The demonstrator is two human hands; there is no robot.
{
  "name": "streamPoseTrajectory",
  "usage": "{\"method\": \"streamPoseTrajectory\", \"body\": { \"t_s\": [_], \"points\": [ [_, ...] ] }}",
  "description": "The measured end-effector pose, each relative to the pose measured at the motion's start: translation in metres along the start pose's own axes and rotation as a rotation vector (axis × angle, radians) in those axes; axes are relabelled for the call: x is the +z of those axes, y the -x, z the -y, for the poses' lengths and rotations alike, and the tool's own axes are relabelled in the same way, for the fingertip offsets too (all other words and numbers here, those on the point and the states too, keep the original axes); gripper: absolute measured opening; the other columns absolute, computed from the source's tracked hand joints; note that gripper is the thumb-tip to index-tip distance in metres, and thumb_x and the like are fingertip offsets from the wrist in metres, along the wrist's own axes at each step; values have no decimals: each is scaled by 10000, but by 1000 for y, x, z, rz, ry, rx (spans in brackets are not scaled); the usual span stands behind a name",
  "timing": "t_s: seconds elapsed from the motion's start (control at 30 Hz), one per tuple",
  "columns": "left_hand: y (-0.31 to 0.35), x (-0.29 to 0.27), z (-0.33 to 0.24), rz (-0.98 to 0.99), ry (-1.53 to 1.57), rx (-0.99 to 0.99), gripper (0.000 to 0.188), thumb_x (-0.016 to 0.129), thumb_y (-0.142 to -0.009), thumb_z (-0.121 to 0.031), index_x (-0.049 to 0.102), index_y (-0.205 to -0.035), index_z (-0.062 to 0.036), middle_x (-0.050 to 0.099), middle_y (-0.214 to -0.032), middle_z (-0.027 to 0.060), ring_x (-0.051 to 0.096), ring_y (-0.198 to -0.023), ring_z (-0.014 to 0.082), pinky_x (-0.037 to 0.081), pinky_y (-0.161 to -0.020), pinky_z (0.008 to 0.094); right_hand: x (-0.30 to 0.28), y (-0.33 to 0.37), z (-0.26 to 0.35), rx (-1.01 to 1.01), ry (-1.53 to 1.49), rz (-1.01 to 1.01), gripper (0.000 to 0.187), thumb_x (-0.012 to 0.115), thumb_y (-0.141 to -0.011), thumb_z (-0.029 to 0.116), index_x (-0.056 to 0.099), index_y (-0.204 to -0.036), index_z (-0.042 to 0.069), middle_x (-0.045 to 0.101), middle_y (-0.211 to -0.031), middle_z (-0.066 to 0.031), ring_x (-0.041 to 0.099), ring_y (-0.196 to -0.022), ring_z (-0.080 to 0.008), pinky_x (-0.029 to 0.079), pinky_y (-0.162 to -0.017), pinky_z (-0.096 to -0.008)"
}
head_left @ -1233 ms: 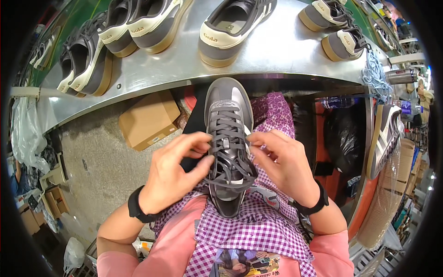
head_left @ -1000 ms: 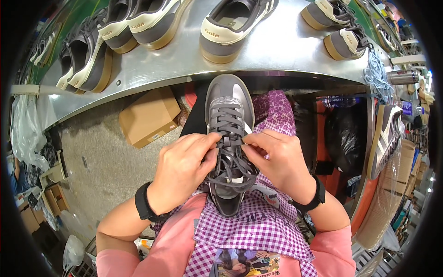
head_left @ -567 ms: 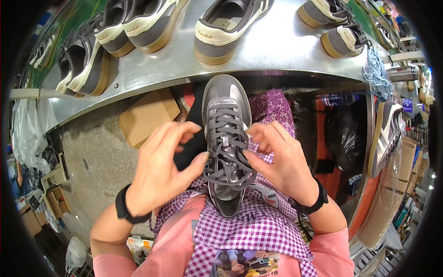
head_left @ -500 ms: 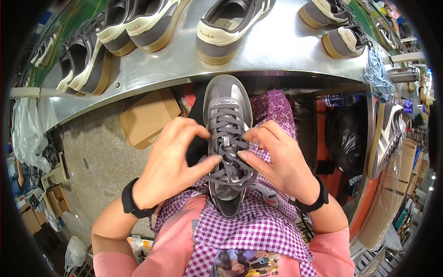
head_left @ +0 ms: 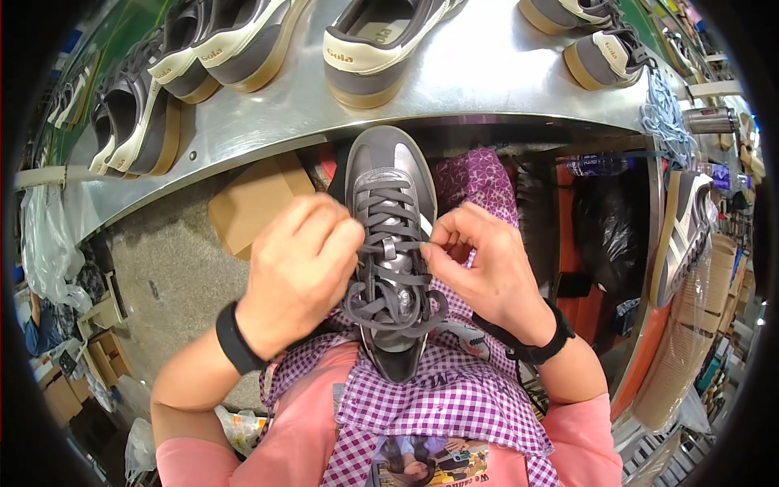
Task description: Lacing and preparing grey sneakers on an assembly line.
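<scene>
A grey and silver sneaker (head_left: 381,146) lies across my lap, toe pointing away from me, on a purple checked apron (head_left: 442,398). Flat dark grey shoelaces (head_left: 388,207) cross its tongue, with loose loops near the ankle opening. My left hand (head_left: 300,272) is closed at the shoe's left edge, its fingers curled on a strand of lace; the fingertips are partly hidden. On the other side, my right hand (head_left: 483,260) pinches lace between thumb and forefinger, level with the small tongue loop.
Beyond my lap is a metal table (head_left: 487,89). It bears several similar sneakers, one of them a white-heeled sneaker (head_left: 365,69) in the middle. Light blue laces (head_left: 667,122) hang at its right end, above another sneaker (head_left: 682,235). A cardboard piece (head_left: 251,203) lies beneath the table.
My left hand has gone from spread fingers to a closed grip at the lace. The right thumb and forefinger have come together on the lace. The shoe has shifted slightly left.
</scene>
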State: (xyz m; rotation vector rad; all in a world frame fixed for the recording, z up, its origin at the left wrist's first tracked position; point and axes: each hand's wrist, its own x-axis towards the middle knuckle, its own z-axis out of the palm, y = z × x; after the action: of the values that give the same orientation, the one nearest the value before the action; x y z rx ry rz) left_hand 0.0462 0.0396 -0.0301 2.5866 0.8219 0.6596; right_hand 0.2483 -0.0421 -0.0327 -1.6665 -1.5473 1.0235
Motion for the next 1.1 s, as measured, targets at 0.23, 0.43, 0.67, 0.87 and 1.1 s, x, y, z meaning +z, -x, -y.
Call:
{"method": "streamPoseTrajectory", "body": {
  "t_s": [0.23,0.43,0.67,0.87,1.1],
  "points": [
    [-9,-22,-10,416,793,-902,103,665,-849,-83,607,-879,-4,621,-648,48,587,-611,76,449,-552,267,12,12,-1,-293,182,-50,187,707,-725,25,577,-860,31,532,-813,-99,588,-701,-261,492,-604,-354],
    [-40,-33,-3,710,301,-546,122,712,-757,-97,676,-825,-2,657,-667,131,633,-567,191,468,-546,314,9,6,1,-264,157,54,182,689,-743,56,561,-870,32,523,-847,-115,592,-746,-296,500,-625,-384],
    [-28,-13,-26,396,-349,292,227,587,-663,-139,555,-867,-44,466,-650,23,518,-623,204,433,-528,349,6,7,-5,-69,71,-78,120,678,-759,31,584,-830,10,540,-769,-117,596,-648,-266,494,-593,-351],
    [-16,-27,-22,428,420,-453,265,661,-765,-77,599,-1012,-7,626,-842,113,625,-835,224,474,-780,350,12,18,-8,-100,-24,-43,145,686,-759,-2,591,-869,-1,545,-792,-93,624,-677,-204,511,-608,-304],
    [-39,-21,-5,625,412,-625,246,752,-733,-96,661,-904,56,665,-675,99,643,-648,138,502,-639,285,17,16,-3,-180,54,-51,153,671,-768,38,559,-871,19,511,-828,-117,591,-739,-304,502,-639,-391]
  ]
}}
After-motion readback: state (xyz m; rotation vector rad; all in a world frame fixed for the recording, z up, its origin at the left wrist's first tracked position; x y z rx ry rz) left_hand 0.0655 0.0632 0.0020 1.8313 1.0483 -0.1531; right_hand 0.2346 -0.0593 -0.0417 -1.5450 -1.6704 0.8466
